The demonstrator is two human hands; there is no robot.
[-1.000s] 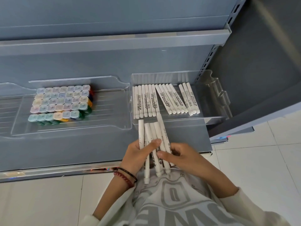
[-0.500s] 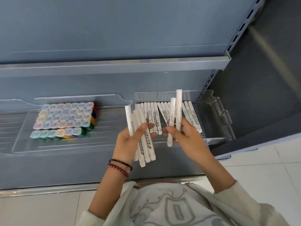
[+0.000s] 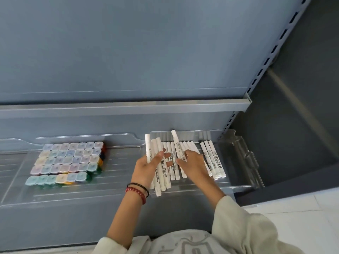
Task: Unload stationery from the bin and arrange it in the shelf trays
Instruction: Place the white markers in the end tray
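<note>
My left hand (image 3: 148, 166) grips a bundle of white marker pens (image 3: 161, 178), held upright-tilted over the left end of a clear shelf tray (image 3: 242, 158). My right hand (image 3: 191, 162) pinches a single white pen (image 3: 178, 145) above the row of white pens (image 3: 212, 162) lying side by side in that tray. The row's middle is hidden behind my right hand. The bin is not in view.
A second clear tray (image 3: 22, 180) on the left holds several rows of small pastel-lidded boxes (image 3: 67, 162). Both trays sit on a grey metal shelf (image 3: 73, 213) under an upper shelf lip (image 3: 128, 106). White floor tiles (image 3: 302, 226) lie at the right.
Both hands have moved forward over the right tray. My right hand went from two pens held upright to one pen, tilted over the row. The view has shifted upward.
</note>
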